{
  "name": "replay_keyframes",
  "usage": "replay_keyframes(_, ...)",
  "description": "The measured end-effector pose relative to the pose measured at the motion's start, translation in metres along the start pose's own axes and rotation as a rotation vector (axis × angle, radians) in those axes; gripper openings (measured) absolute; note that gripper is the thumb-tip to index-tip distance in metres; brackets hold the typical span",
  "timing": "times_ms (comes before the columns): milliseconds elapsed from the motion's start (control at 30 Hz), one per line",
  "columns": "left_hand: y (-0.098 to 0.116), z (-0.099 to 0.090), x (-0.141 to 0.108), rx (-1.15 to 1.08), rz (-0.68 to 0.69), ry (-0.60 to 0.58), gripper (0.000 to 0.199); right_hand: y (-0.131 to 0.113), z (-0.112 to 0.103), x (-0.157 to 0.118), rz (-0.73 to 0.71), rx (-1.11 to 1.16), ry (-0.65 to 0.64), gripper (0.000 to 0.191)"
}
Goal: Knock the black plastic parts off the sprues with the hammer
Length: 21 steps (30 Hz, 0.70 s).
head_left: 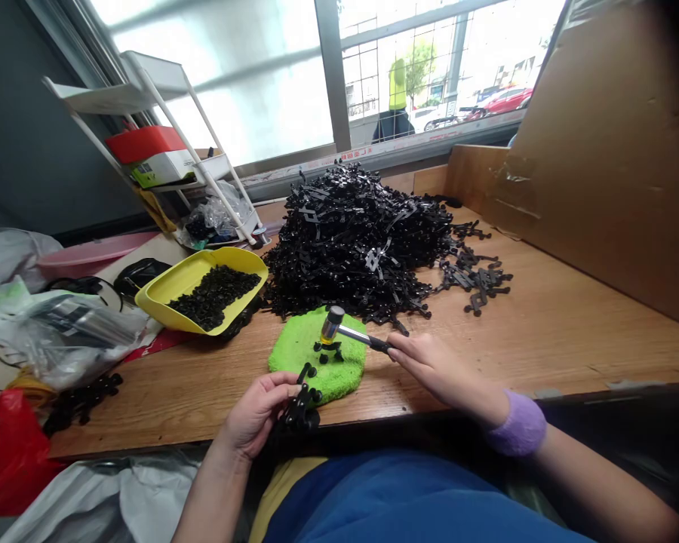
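Left hand [257, 415] is closed around one black moulded plastic runner [301, 403], fingers curled, just over the near bench edge; right hand [441, 369] is gripping one small hammer [357, 336] by the handle end, forearm reaching left, purple wristband [517, 424] on the wrist; hammer head is sitting over a few small black pieces [328, 351] on one green towel pad [317, 369]; one yellow scoop [198, 290] is holding loose black pieces, left; one black plastic heap [351, 241] is lying far on the wooden bench [548, 339].

Plastic heap [351, 241] — behind cloth pad [317, 362] | scoop [201, 294] left | all on workbench [543, 332]
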State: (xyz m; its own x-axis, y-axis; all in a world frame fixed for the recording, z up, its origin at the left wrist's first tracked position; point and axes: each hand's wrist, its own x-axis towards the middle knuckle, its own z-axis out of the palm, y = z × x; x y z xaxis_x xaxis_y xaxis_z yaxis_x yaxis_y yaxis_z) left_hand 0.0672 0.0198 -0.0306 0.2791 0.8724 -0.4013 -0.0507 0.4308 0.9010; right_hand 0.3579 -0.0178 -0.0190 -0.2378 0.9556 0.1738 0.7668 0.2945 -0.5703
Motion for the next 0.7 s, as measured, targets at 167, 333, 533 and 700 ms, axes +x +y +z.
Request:
replay_keyframes(167,0.000,-0.001,0.003,-0.034,-0.040,-0.010,0.023,-0.010,-0.003,0.006,-0.076,-0.059,0.036,0.028)
replay_keyframes(333,0.003,-0.001,0.005,-0.016,-0.058,-0.010,0.022,-0.028,-0.006,0.015,-0.125,-0.154,0.045,0.028)
replay_keyframes(533,0.003,-0.001,0.005,0.059,-0.037,-0.024,0.022,-0.034,-0.002,0.018,-0.136,-0.347,0.015,0.027)
replay_keyframes(700,0.002,-0.001,0.005,0.108,-0.026,-0.054,0.023,-0.034,0.006,0.013,-0.147,-0.489,-0.070,0.025)
